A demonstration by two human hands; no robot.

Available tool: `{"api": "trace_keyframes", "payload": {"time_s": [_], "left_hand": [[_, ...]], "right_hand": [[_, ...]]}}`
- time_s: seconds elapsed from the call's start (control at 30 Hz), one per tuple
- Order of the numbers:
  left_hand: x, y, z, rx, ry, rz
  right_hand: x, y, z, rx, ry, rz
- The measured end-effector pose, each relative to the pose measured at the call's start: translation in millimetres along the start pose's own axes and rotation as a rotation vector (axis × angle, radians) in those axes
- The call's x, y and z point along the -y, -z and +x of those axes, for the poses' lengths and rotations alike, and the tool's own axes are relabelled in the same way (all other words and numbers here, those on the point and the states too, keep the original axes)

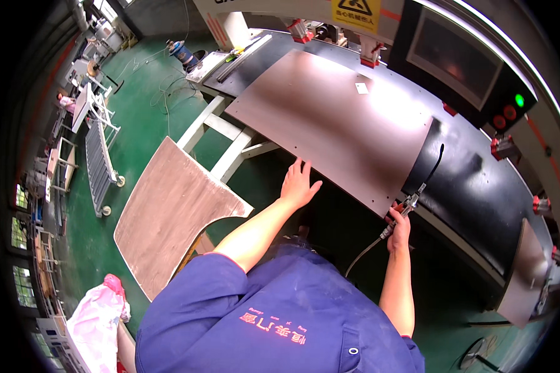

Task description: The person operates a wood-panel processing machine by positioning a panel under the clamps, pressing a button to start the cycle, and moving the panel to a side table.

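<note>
Our right hand grips an air gun, hose trailing down, nozzle pointing out over the black tabletop, just beside the grey-brown panel. Our left hand is spread at the panel's near edge, contact unclear. We've got a small white label on the panel and a wood-grain board with a curved cutout off left

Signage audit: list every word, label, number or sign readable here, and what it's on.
Locations only, wording not copied:
Yellow sign on white machine beam: black warning triangle, lettering beneath.
Same beam: dark letters, cut off by picture edge.
Blue shirt: red lettering, upside down.
White slip on glossy board: too small to read.
</note>
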State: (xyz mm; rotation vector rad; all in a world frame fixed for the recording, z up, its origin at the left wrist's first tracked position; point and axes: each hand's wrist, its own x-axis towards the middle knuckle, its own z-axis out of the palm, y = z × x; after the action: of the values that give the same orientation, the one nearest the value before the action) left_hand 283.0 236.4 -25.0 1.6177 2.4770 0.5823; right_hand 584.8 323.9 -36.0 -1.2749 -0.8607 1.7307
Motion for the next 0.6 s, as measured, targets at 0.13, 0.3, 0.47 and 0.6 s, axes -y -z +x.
{"api": "trace_keyframes", "payload": {"time_s": [0.13, 0.3, 0.47, 0.6], "left_hand": [[30.8, -8.6, 47.5, -0.071, 0.376, -0.581], [47.0, -11.1, 82.7, -0.089, 0.589, -1.236], [60.1, -28.9, 108.4, -0.179, 0.623, -1.278], [61.0, -26.5, 131.0, -0.133, 0.631, -1.295]], "right_hand": [[11.6, -25.4, 20.6, -0.046, -0.012, -0.041], [23.9, -43.9, 41.6, -0.071, -0.037, -0.086], [33.2, -74.5, 60.3, -0.087, -0.047, -0.090], [35.8, -91.0, 81.4, -0.099, -0.031, -0.113]]}}
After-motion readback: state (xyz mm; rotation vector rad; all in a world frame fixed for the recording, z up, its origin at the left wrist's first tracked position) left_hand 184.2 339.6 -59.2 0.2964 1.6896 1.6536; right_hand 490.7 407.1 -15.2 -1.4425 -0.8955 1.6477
